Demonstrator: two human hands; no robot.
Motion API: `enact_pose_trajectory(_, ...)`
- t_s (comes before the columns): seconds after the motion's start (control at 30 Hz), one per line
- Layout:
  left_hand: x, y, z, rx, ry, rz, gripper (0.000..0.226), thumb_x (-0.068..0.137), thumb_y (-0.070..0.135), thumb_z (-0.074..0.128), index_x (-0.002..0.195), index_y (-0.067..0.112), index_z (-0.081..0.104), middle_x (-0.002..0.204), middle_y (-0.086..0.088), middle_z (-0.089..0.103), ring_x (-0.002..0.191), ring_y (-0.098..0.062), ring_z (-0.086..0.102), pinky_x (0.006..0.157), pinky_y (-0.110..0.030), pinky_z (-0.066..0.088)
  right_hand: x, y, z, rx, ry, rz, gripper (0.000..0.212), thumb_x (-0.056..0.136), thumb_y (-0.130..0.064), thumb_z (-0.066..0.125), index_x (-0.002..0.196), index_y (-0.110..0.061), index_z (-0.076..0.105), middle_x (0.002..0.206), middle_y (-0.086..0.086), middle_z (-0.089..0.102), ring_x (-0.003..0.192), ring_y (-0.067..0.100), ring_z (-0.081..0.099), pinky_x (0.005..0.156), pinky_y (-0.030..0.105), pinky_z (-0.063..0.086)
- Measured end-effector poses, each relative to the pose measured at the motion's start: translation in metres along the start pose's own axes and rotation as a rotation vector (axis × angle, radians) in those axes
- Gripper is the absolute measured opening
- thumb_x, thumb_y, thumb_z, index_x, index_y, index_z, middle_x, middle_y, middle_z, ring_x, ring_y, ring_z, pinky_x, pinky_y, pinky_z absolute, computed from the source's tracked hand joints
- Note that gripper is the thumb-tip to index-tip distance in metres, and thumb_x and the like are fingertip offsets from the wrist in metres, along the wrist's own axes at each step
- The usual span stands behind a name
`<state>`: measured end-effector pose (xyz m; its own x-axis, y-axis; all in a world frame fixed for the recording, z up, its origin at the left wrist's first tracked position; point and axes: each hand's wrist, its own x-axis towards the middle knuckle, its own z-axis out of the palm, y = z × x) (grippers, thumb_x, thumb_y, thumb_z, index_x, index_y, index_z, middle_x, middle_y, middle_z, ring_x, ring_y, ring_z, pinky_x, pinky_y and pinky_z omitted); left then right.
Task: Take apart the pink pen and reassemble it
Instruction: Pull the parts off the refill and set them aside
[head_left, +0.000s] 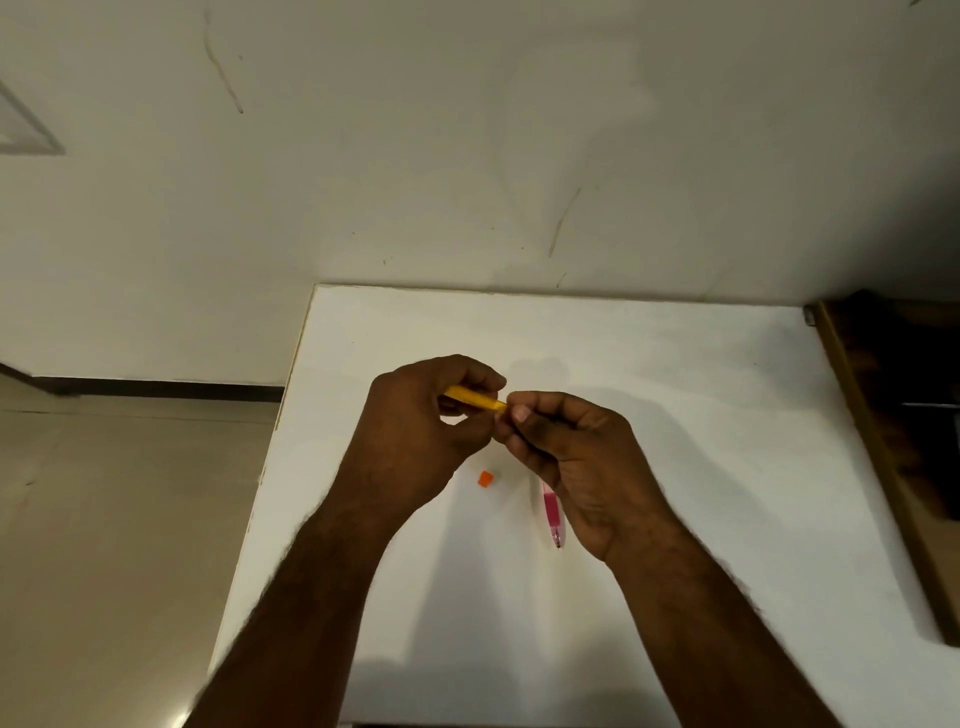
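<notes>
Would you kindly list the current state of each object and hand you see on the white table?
Yellow plastic pen: held off the table between both hands, lying roughly level.
Left hand: fingers curled round the yellow pen's left part.
Right hand: pinches the yellow pen's right end.
Pink translucent pen: lies on the table, untouched, partly hidden by the right hand.
Small orange plastic piece: lies loose on the table.
White table: bears the pink pen and orange piece.

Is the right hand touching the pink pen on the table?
Cannot tell. In the head view the right hand overlaps the pink pen, hiding any contact or gap.
</notes>
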<state>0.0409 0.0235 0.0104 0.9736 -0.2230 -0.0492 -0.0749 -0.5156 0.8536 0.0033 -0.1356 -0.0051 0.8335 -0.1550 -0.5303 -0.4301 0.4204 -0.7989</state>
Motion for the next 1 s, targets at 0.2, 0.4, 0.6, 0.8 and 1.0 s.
enact_pose_trajectory(0.2, 0.004, -0.001, 0.0, -0.179, 0.011, -0.055, 0.033, 0.082, 0.01, 0.079, 0.106, 0.029, 0.07, 0.093, 0.011, 0.076, 0.086, -0.008, 0.073, 0.08, -0.024, 0.057, 0.0, -0.002, -0.001, 0.066, -0.049, -0.022, 0.016, 0.096, 0.004, 0.064, 0.101, -0.005, 0.076, 0.091, 0.013, 0.081, 0.087, 0.025, 0.08, 0.073, 0.023, 0.062)
enact_pose_trajectory(0.4, 0.005, -0.005, -0.002, -0.138, 0.027, -0.116, 0.016, 0.079, 0.019, 0.083, 0.089, 0.03, 0.076, 0.079, 0.013, 0.075, 0.071, -0.003, 0.068, 0.062, -0.009, 0.048, 0.001, -0.004, -0.003, -0.135, 0.024, -0.176, 0.015, 0.09, 0.0, 0.074, 0.095, -0.013, 0.078, 0.086, 0.009, 0.081, 0.08, 0.024, 0.08, 0.073, 0.025, 0.062)
enact_pose_trajectory(0.6, 0.005, -0.005, -0.001, -0.059, 0.027, -0.121, 0.014, 0.079, 0.021, 0.084, 0.089, 0.027, 0.077, 0.073, 0.017, 0.072, 0.067, 0.003, 0.064, 0.059, -0.005, 0.043, 0.005, -0.002, -0.007, -0.278, 0.131, -0.254, 0.014, 0.085, -0.014, 0.082, 0.093, -0.023, 0.075, 0.082, -0.001, 0.081, 0.077, 0.018, 0.08, 0.076, 0.028, 0.064)
enact_pose_trajectory(0.8, 0.005, -0.007, 0.001, -0.04, 0.036, -0.094, 0.012, 0.08, 0.022, 0.082, 0.089, 0.028, 0.076, 0.07, 0.021, 0.07, 0.065, 0.006, 0.061, 0.058, -0.004, 0.04, 0.008, -0.001, -0.008, -0.337, 0.175, -0.298, 0.015, 0.086, -0.018, 0.083, 0.093, -0.025, 0.072, 0.08, -0.004, 0.08, 0.074, 0.017, 0.079, 0.075, 0.029, 0.065)
enact_pose_trajectory(1.0, 0.005, -0.011, 0.0, 0.008, 0.038, -0.063, 0.01, 0.083, 0.027, 0.08, 0.091, 0.031, 0.075, 0.084, 0.019, 0.073, 0.084, 0.003, 0.064, 0.072, -0.001, 0.041, 0.009, -0.005, -0.012, -0.367, 0.215, -0.36, 0.017, 0.086, -0.02, 0.083, 0.097, -0.023, 0.07, 0.075, -0.005, 0.08, 0.071, 0.015, 0.078, 0.072, 0.028, 0.064)
